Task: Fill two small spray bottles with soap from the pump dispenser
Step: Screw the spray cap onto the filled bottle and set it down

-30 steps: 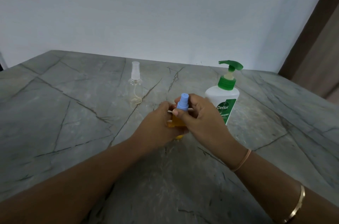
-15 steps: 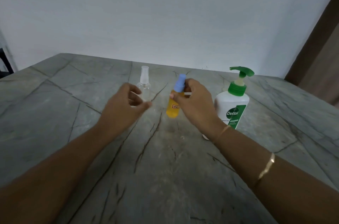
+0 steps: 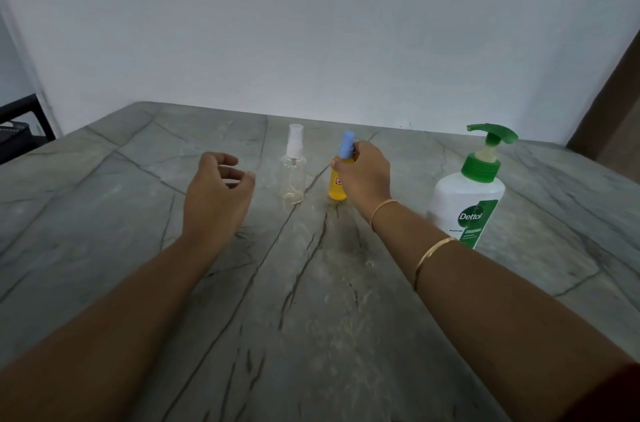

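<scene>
A small spray bottle with a blue top and orange-yellow contents (image 3: 337, 186) stands upright on the grey marble table (image 3: 138, 214). My right hand (image 3: 365, 176) grips it around the neck and shoulder. Just left of it stands a clear spray bottle (image 3: 293, 176) with a clear cap, apparently empty, a dip tube visible inside. My left hand (image 3: 216, 193) hovers left of the clear bottle, fingers loosely curled, holding nothing. The white pump dispenser (image 3: 467, 200) with a green pump head stands at the right, partly behind my right forearm.
A plain white wall rises behind the table's far edge. A dark piece of furniture (image 3: 17, 131) shows at the far left, a brown door or panel (image 3: 613, 117) at the far right.
My right hand carried the blue-topped bottle away from me and set it down beside the clear bottle. My left hand let go of it and moved off to the left.
</scene>
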`<state>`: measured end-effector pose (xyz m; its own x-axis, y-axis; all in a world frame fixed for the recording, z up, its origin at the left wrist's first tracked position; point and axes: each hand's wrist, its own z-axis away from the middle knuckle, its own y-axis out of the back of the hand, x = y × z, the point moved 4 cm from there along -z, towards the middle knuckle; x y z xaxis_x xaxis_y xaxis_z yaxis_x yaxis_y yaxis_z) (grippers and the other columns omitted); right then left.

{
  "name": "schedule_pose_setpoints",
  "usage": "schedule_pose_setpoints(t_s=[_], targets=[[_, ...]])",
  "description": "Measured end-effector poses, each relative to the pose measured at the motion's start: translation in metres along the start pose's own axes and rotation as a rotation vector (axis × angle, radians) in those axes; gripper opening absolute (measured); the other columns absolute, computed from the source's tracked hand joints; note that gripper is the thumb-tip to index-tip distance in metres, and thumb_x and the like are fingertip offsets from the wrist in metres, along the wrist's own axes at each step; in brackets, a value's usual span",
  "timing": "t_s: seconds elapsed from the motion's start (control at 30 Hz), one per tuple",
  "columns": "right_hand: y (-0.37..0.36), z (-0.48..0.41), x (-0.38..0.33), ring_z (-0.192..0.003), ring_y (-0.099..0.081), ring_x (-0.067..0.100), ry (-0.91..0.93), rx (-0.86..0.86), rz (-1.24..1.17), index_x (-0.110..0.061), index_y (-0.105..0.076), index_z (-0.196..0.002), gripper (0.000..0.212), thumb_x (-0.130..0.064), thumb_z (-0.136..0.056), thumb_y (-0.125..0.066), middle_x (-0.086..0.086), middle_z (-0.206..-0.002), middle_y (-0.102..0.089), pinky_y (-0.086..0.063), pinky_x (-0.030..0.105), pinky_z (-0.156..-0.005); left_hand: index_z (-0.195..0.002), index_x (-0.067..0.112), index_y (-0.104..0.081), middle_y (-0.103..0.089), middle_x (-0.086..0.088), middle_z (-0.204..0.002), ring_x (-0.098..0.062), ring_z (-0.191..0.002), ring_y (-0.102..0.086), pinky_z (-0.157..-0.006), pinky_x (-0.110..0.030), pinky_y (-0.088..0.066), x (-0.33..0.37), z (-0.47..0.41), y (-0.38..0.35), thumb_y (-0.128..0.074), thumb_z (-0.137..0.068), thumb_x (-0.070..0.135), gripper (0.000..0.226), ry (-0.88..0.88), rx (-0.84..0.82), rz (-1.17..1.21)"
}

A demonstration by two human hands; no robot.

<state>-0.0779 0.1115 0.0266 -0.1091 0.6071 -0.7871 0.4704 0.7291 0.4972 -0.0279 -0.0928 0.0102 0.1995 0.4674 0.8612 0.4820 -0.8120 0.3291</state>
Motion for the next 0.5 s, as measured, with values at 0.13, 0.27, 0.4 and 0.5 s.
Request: schedule_pose_setpoints(t_s=[0.13, 0.27, 0.4, 0.5], targets=[[-0.001, 0.001, 0.003, -0.085, -0.052, 0.019, -0.01, -0.013, -0.002, -0.006, -0.059, -0.1, 0.023, -0.023, -0.085, -0.066, 0.005, -0.093, -0.058, -0.041, 0.029, -0.071, -0.113, 0.016, -0.047, -0.055, 0.007, -0.097, 0.005, -0.069, -0.048, -0.052, -0.013, -0.034, -0.001, 0.001, -0.003, -0.06, -0.087, 0.025, 0.03, -0.014, -0.014, -0.009], [0.001, 0.009, 0.0, -0.093, -0.054, 0.022, -0.02, -0.031, -0.018, -0.005, -0.057, -0.106, 0.031, -0.028, -0.087, -0.065, 0.005, -0.095, -0.055, -0.04, 0.028, -0.074, -0.112, 0.017, -0.047, -0.056, 0.006, -0.098, 0.005, -0.07, -0.049, -0.052, -0.013, -0.034, -0.001, 0.001, -0.003, -0.061, -0.087, 0.025, 0.03, -0.021, -0.023, -0.014], [0.011, 0.027, -0.011, -0.112, -0.048, 0.021, -0.031, -0.05, -0.038, -0.003, -0.041, -0.134, 0.051, -0.029, -0.092, -0.058, 0.012, -0.132, -0.048, -0.033, 0.02, -0.081, -0.111, 0.017, -0.047, -0.056, 0.006, -0.098, 0.004, -0.07, -0.049, -0.052, -0.012, -0.034, -0.003, 0.0, -0.002, -0.06, -0.087, 0.024, 0.029, -0.024, -0.009, -0.023], [0.015, 0.048, -0.02, -0.098, -0.039, 0.009, -0.034, -0.068, -0.125, -0.011, -0.031, -0.141, 0.056, -0.023, -0.092, -0.055, 0.008, -0.136, -0.036, -0.032, 0.016, -0.081, -0.112, 0.015, -0.047, -0.055, 0.005, -0.098, 0.0, -0.072, -0.051, -0.053, -0.013, -0.034, -0.003, 0.0, -0.003, -0.06, -0.087, 0.024, 0.029, -0.034, -0.008, -0.035]])
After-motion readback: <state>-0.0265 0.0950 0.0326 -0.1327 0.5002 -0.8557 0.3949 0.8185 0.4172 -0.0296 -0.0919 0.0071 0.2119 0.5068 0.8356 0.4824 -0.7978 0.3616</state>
